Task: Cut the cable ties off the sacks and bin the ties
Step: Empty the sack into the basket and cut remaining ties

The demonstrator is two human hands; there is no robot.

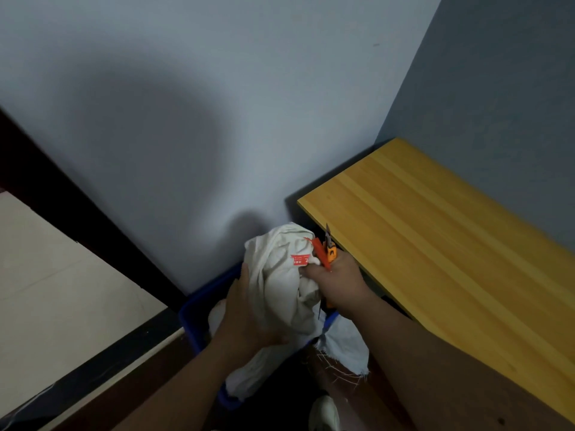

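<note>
Left hand [249,309] grips the crumpled white cloth sack [280,275]; right hand [337,279] clutches orange snips [330,250] beside the red plastic cable tie [319,251]; best snip away from fingers.

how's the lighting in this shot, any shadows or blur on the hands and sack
Head view: dim, with a broad soft shadow on the wall above the white sack. Left hand, right hand and the orange cutter look soft; the red tag's print is unreadable. Wide-angle distortion tilts the wooden table.
</note>
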